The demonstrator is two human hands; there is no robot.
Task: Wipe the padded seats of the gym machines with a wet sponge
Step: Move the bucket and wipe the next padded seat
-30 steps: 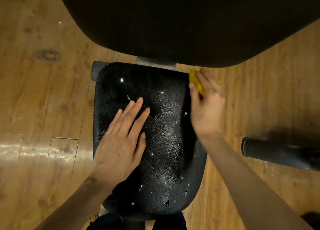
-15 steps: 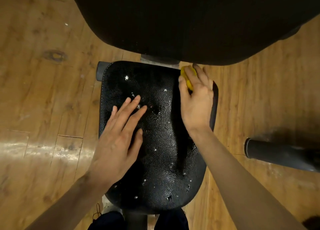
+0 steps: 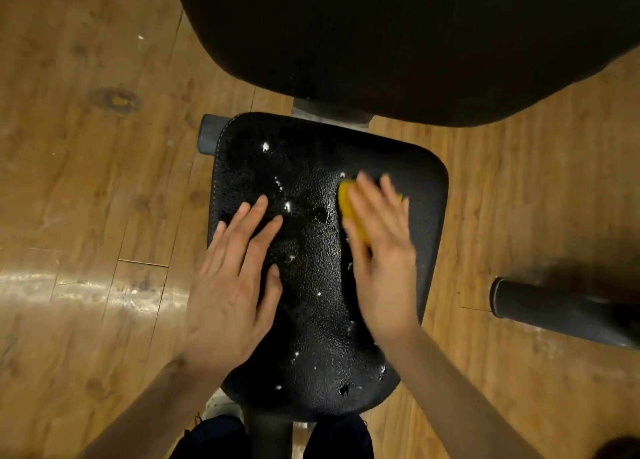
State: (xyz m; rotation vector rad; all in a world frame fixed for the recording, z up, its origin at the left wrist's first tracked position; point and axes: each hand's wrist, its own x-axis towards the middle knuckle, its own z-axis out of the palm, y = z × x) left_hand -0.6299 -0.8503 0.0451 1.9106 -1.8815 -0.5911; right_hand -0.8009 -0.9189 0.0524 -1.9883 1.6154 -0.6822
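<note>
- Head view: right hand presses the yellow sponge flat on the padded seat, fingers extended over it and blurred; whether the thumb curls round it, I cannot tell.
- Left hand lies flat on the seat's left half, fingers straight and slightly spread.
- Against half a second ago, the sponge has come from the far right corner toward the middle.
- Black pebbled seat glistens wet, flecked with white specks, above wooden floor.
</note>
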